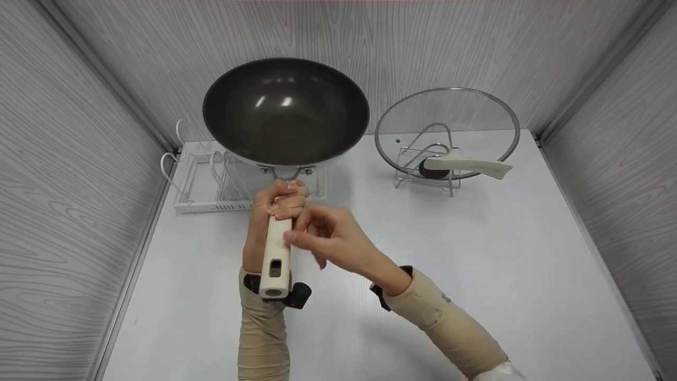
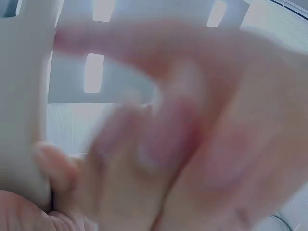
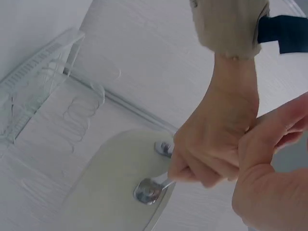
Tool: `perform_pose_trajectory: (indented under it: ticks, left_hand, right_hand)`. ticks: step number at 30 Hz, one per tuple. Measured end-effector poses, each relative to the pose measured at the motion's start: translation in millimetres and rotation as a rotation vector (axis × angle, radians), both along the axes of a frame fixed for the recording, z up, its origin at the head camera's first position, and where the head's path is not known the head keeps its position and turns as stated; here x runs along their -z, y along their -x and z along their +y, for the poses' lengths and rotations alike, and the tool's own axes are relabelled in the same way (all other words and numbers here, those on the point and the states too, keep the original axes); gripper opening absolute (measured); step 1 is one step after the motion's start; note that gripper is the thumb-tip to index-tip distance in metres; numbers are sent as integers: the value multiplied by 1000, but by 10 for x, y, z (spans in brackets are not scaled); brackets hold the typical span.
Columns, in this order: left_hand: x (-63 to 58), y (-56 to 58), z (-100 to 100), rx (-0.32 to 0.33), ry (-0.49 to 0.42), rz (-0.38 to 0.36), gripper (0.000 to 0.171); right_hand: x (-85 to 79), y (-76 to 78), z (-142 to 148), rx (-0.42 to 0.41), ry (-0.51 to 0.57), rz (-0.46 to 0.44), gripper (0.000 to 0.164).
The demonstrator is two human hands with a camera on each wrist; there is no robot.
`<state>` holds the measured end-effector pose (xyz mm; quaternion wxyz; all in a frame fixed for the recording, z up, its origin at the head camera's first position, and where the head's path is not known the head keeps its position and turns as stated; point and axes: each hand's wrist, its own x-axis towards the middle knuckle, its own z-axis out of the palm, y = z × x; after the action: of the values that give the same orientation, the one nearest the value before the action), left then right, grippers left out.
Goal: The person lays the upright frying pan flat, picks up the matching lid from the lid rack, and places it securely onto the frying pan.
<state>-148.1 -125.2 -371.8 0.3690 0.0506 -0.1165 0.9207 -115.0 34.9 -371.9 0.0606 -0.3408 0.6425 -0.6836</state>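
Nearest us, two tan fabric sleeves reach in at 7 and 5 o'clock over a flat white worktop. At 6 o'clock, just below centre, the person's right grip has its fingers loosely bent and holds nothing; its thumb lies at the side of a long slotted cream handle, and we cannot tell whether it presses there. Just beyond, at that grip's 10 o'clock, the left grip is curled fully round the handle. This belongs to a deep round wok, dark and glossy inside, cream outside, which we see held up at 11 o'clock, its inside tipped toward us. At the wok's 7 o'clock, a white wire rack stands on the worktop, partly hidden. At 2 o'clock, a metal-rimmed clear glass lid with a cream knob leans in a silver wire stand. Farthest off, we see a pale wood-grained wall
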Motion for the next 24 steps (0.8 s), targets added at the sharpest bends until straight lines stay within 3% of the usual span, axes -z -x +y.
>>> perform_pose_trajectory:
  ticks: [4,7,10,13,16,18,21,24]
  left_hand:
    - [-2,1,5,18,-3,21,17]
    - [0,10,6,41,-16,44,15]
    - [2,11,13,62,-24,64,17]
    - [-1,9,28,67,-14,55,17]
    - [-12,9,41,69,0,41,16]
    - [-22,6,46,72,4,40,16]
    - [-33,-4,49,78,4,49,16]
    - [-34,-19,49,70,10,54,16]
  right_hand:
    - [1,357,159,341,60,335,18]
    - [-23,681,325,599,1,513,20]
    - [-54,989,502,779,-140,589,22]
    - [-72,1259,666,898,-356,594,24]
    - [-94,1479,793,944,-582,531,32]
    - [-111,1598,853,921,-710,447,39]
    - [-131,1746,917,798,-871,290,50]
    - [-116,1851,962,629,-964,138,51]
